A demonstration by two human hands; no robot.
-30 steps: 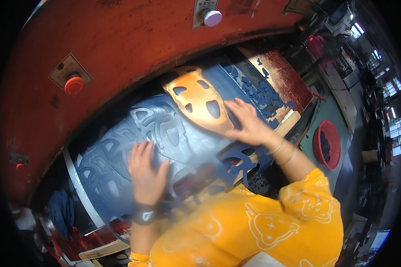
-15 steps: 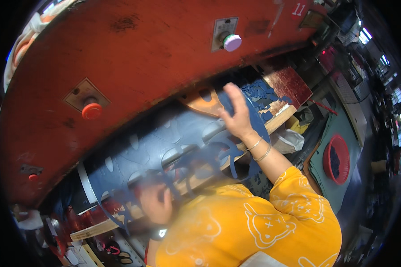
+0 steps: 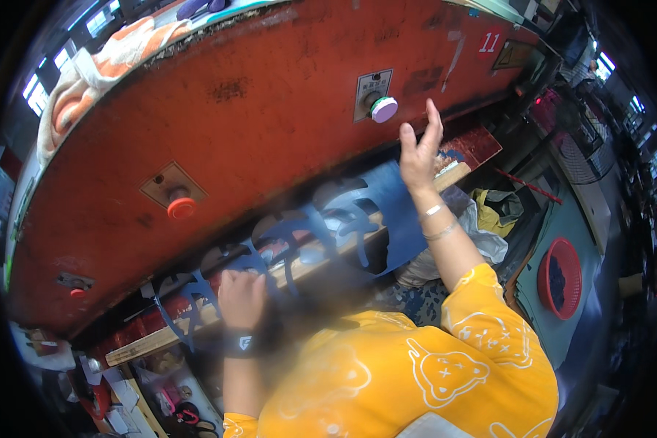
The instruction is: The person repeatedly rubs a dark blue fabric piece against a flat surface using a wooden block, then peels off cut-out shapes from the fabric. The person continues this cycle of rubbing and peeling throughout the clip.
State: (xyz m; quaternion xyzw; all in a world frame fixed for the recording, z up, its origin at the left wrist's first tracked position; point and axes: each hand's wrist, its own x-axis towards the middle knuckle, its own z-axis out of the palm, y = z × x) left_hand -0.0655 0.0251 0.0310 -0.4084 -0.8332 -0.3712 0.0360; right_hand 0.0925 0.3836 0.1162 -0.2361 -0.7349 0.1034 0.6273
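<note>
Blue perforated sheet [image 3: 404,223], over surface's wooden front edge [image 3: 144,345]: likely light, limp; grasp uncut margin. Left hand [image 3: 242,298] curled, grip unclear; right hand [image 3: 419,159] spread, empty.

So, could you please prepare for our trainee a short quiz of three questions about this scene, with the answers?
1. Multiple choice: in the picture, which button appears nearest to the right grip?
A) the orange-red button
B) the lilac button
C) the small red button at the far left

2. True or false: the left grip is raised above the lilac button.

3. Fill the gap: the dark wristband is worn on the ____ wrist.

Key:
1. B.
2. False; it is much lower in the picture, beside strips of the cut-out blue sheet.
3. left.
</note>
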